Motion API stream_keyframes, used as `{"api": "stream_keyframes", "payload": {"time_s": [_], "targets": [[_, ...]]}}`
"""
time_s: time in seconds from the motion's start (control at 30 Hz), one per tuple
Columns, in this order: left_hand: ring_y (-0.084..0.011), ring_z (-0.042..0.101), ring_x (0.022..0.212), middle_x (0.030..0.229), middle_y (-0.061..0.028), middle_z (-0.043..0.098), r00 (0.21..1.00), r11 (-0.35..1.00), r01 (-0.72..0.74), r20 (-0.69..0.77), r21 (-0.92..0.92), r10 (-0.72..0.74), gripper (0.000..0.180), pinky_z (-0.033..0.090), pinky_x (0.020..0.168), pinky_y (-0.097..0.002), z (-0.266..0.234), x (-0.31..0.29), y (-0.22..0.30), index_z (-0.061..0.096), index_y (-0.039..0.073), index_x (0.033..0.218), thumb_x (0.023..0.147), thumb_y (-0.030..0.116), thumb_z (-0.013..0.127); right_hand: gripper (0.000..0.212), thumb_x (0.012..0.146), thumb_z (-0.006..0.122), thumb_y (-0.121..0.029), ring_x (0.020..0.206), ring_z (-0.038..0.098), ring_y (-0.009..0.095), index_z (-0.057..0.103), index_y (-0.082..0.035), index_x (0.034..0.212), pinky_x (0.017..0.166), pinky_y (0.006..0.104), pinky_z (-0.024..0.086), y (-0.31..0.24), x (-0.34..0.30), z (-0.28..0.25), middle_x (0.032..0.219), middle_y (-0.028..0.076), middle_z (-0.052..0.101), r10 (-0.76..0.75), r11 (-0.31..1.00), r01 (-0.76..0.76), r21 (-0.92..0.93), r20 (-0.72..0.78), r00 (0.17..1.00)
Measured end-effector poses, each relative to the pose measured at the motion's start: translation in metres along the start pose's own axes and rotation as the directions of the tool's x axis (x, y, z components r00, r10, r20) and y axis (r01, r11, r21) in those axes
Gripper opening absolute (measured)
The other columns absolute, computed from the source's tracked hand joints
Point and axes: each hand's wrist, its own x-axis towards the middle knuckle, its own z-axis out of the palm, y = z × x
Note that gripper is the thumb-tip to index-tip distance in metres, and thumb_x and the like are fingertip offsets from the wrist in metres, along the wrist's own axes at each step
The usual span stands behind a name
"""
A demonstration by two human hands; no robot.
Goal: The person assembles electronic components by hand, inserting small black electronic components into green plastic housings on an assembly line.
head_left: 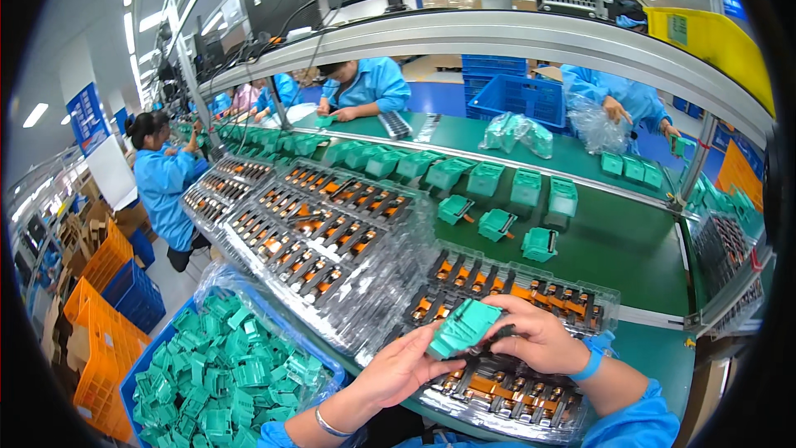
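Observation:
My left hand holds a green plastic housing by its left end, fingers and thumb closed round it. At the housing's right side, my right hand has its fingers curled round a small dark part, mostly hidden by the fingers. Whether that part sits inside the housing I cannot tell. Beneath both hands lies a clear plastic tray with rows of black and copper-coloured parts. Left of it, stacked clear trays hold more such parts.
A blue crate heaped with green housings stands at lower left. Several green housings line the green conveyor belt ahead. A metal frame rail crosses above. Co-workers in blue sit opposite and at left. Orange crates stand far left.

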Motion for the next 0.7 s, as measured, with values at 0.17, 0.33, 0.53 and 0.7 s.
{"api": "stream_keyframes", "payload": {"time_s": [0.17,0.33,0.53,0.7], "targets": [[-0.0209,0.046,0.119,0.129,-0.0165,0.044,0.902,0.486,-0.315,0.098,0.815,0.42,0.059,0.042,0.095,-0.0311,0.002,0.012,-0.008,0.033,-0.001,0.135,0.086,0.011,0.063,0.019,0.087,0.059,-0.01,0.105,0.052,0.024,0.06,0.003,0.1,0.087,0.0317,0.043,0.009,-0.002,-0.004,0.121,0.013,0.05,0.111,0.992,-0.104,0.075,-0.102,0.989],[-0.0198,0.055,0.107,0.117,-0.0127,0.054,0.916,0.724,-0.324,0.011,0.609,0.401,0.042,0.048,0.09,-0.0315,-0.003,0.031,-0.018,0.041,-0.002,0.124,0.087,0.005,0.06,0.015,0.087,0.058,-0.008,0.1,0.054,0.019,0.059,0.004,0.096,0.082,0.0307,0.045,0.016,-0.007,-0.006,0.12,0.013,0.051,0.127,0.99,-0.134,-0.033,-0.152,0.98],[-0.0168,0.053,0.107,0.116,-0.0141,0.053,0.893,0.927,-0.234,-0.313,0.293,0.324,0.038,0.047,0.088,-0.0304,-0.017,0.038,-0.028,0.04,-0.004,0.122,0.087,0.0,0.057,0.013,0.085,0.058,-0.001,0.082,0.058,0.011,0.06,0.004,0.097,0.071,0.0245,0.05,0.017,-0.012,-0.022,0.094,0.007,0.054,0.139,0.974,-0.201,-0.106,-0.42,0.897],[-0.0181,0.052,0.109,0.117,-0.0143,0.053,0.856,0.859,-0.306,-0.275,0.41,0.437,0.04,0.044,0.092,-0.0305,-0.013,0.038,-0.031,0.041,-0.005,0.12,0.085,-0.004,0.059,0.021,0.082,0.066,-0.008,0.065,0.055,0.011,0.06,0.002,0.1,0.058,0.0235,0.047,0.012,-0.01,-0.012,0.082,0.007,0.055,0.197,0.971,-0.236,-0.03,-0.451,0.87]]}}
